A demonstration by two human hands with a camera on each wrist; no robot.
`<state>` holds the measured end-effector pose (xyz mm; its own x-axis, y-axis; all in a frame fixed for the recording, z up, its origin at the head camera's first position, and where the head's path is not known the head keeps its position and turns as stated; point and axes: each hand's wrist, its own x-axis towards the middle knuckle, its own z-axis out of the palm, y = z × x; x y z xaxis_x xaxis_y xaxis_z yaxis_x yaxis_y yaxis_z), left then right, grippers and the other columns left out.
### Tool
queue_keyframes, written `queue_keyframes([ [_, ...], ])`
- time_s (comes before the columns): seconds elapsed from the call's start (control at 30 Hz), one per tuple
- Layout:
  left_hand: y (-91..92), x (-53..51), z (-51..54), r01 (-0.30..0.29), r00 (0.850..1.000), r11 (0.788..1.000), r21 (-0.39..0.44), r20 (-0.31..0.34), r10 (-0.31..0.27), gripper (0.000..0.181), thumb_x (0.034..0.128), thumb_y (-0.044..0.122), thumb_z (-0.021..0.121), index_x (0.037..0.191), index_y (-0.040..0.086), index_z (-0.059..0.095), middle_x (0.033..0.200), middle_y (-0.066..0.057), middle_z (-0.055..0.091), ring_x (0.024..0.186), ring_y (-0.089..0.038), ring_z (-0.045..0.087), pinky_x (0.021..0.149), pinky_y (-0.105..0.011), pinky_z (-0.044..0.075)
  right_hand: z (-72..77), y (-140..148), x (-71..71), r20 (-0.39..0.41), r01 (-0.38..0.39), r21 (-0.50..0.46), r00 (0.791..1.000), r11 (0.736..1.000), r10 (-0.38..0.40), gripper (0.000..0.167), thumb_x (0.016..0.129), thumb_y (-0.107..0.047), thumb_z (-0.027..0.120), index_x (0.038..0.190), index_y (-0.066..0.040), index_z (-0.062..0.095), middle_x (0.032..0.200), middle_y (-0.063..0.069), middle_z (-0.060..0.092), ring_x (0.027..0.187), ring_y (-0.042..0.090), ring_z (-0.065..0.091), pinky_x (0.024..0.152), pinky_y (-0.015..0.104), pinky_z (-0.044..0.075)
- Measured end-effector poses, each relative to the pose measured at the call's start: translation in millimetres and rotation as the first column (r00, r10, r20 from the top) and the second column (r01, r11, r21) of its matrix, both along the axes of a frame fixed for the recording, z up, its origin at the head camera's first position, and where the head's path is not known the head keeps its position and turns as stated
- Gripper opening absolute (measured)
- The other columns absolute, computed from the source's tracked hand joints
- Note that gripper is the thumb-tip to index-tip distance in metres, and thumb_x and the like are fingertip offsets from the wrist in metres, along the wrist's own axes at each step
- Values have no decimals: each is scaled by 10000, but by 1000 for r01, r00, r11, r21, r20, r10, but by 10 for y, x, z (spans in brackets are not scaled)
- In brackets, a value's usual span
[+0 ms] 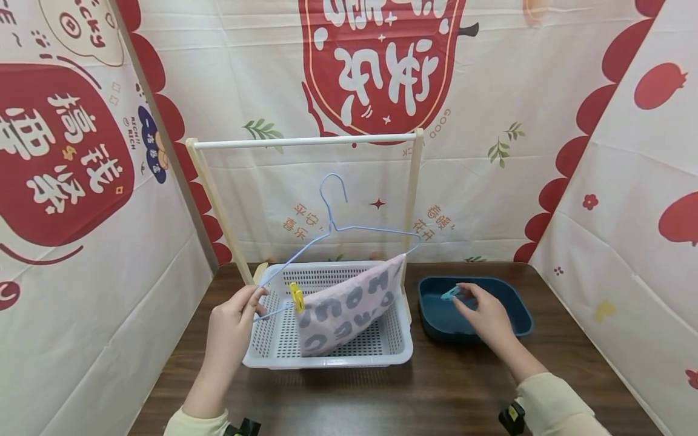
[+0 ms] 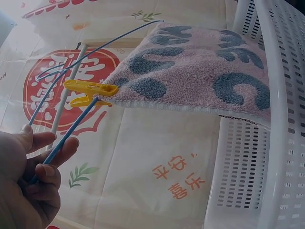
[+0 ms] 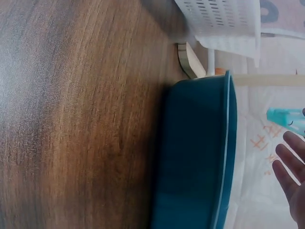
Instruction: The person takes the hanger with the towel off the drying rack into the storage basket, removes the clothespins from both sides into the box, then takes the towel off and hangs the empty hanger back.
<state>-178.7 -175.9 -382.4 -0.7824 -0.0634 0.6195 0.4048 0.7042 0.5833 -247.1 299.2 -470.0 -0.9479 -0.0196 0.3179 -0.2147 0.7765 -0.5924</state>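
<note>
My left hand [image 1: 231, 327] grips the left end of a blue wire hanger [image 1: 305, 247], with its fingers curled round the wire. A pink towel with grey-blue letters [image 1: 349, 309] hangs over the hanger's lower bar, and a yellow clip [image 2: 90, 88] fastens it near the left end. The towel's lower part is over the white basket. My right hand [image 1: 487, 315] pinches a light blue clip [image 1: 451, 293] between thumb and fingers above the dark blue tray. In the right wrist view the clip [image 3: 286, 117] shows at the right edge, beside the fingers.
A white perforated basket [image 1: 327, 362] stands on the brown table [image 1: 349, 399], in front of a rack with a white rail [image 1: 305, 142] and pale wooden posts. The dark blue tray [image 1: 444, 327] lies to the basket's right. Printed cloth hangs behind and at both sides.
</note>
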Motion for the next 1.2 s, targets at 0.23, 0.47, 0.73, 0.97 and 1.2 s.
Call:
queue_keyframes([
  [0.23,18,16,12,5,1000,1000,-2,17,-5,117,985,125,590,985,78,697,631,44,621,625,-143,558,573,-305,451,-84,68,-92,96,48,-76,995,996,-41,461,984,-344,590,1311,-27,518,1165,189,621,1043,339,576,859,522,496],
  [0.47,15,17,-3,0,1000,1000,-2,26,0,116,983,122,592,990,77,699,635,42,625,650,-170,582,605,-340,469,-105,118,-187,205,116,-114,975,987,-91,580,953,-487,584,1260,3,538,1142,206,627,1029,338,568,855,503,490],
  [0.73,6,20,-19,4,1000,1000,6,31,-4,117,983,122,592,992,73,697,638,37,624,676,-192,598,645,-395,495,-140,173,-257,311,193,-116,939,974,-148,570,909,-502,644,1088,37,588,903,121,671,827,244,614,706,393,508],
  [0.97,6,14,-30,6,999,1000,15,32,-7,123,984,127,591,995,69,699,635,28,619,661,-197,594,624,-363,481,-221,245,-299,354,193,-140,926,971,-133,467,932,-437,643,995,25,620,849,88,701,789,207,647,732,398,536],
  [1.2,6,0,-44,10,999,1000,15,30,-11,118,983,116,592,996,72,701,634,46,611,653,-145,570,603,-321,466,-315,343,-344,375,189,-124,918,974,-130,394,994,-348,567,994,41,637,846,98,690,764,205,647,708,381,543],
])
